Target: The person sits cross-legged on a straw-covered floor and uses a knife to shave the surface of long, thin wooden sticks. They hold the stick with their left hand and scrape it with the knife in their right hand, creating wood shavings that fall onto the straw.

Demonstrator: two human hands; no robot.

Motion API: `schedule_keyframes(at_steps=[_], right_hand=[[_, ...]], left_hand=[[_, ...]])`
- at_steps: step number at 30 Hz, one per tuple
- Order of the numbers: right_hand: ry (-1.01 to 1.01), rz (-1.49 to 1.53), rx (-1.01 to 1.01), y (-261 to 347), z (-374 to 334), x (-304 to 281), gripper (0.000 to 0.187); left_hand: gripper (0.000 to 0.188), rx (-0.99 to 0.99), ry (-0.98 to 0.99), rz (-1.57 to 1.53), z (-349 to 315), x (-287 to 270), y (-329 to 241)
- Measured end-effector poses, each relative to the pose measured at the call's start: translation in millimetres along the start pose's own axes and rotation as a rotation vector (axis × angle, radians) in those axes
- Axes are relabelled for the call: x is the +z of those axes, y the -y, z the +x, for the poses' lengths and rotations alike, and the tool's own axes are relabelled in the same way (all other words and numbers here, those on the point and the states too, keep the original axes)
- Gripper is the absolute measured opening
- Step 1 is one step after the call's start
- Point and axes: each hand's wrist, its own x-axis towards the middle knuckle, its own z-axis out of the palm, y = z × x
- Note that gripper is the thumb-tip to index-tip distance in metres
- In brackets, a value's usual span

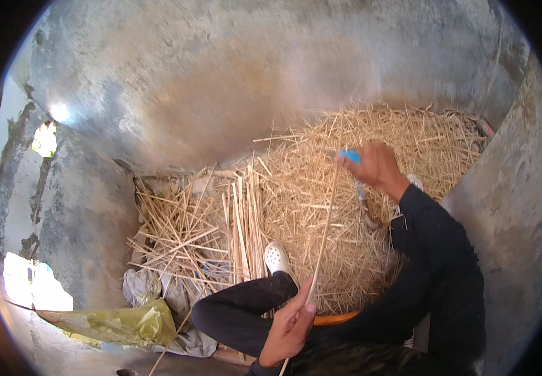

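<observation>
A long, thin bamboo strip (326, 241) slants up from my lap past my right hand. My left hand (288, 331) is closed around its lower part, with the thumb and forefinger along it. Farther up, my right hand (371, 164) is closed on a small blue tool (350, 156) pressed close to the strip; a short dark tip shows beyond the blue, and its exact kind is hidden by the fingers. Just below that hand, a tool with a curved brown handle (371, 221) lies on the shavings.
Pale shavings (408, 135) are heaped along the concrete wall (233, 75). Left of my white clog (276, 257) lie a bundle of split strips (241, 225) and a loose pile of sticks (180, 216). A yellow-green sheet (133, 323) hangs at lower left. Something orange (335, 319) shows beneath my leg.
</observation>
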Motion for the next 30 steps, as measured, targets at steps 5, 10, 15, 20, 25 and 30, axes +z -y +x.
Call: schedule_keyframes(at_steps=[5, 10, 15, 20, 25, 30], right_hand=[[0.084, 0.130, -0.420, 66, -50, -3, 0.069], [0.033, 0.068, -0.110, 24, -12, -6, 0.075], [0.046, 0.074, -0.204, 32, -26, -6, 0.072], [0.070, 0.027, -0.023, 2, -3, -4, 0.076], [-0.002, 0.075, -0.117, 8, -10, -10, 0.073], [0.048, 0.135, -0.258, 40, -33, -7, 0.075]], left_hand=[[0.048, 0.080, -0.098, 0.125, 7, -9, 8], [0.049, 0.126, -0.064, 0.278, 5, -8, 8], [0.049, 0.163, -0.085, 0.254, 5, -8, 18], [0.049, 0.109, -0.024, 0.328, -7, -9, 17], [0.047, 0.091, -0.035, 0.293, -9, -6, 9], [0.047, 0.171, -0.064, 0.425, -11, -5, 4]])
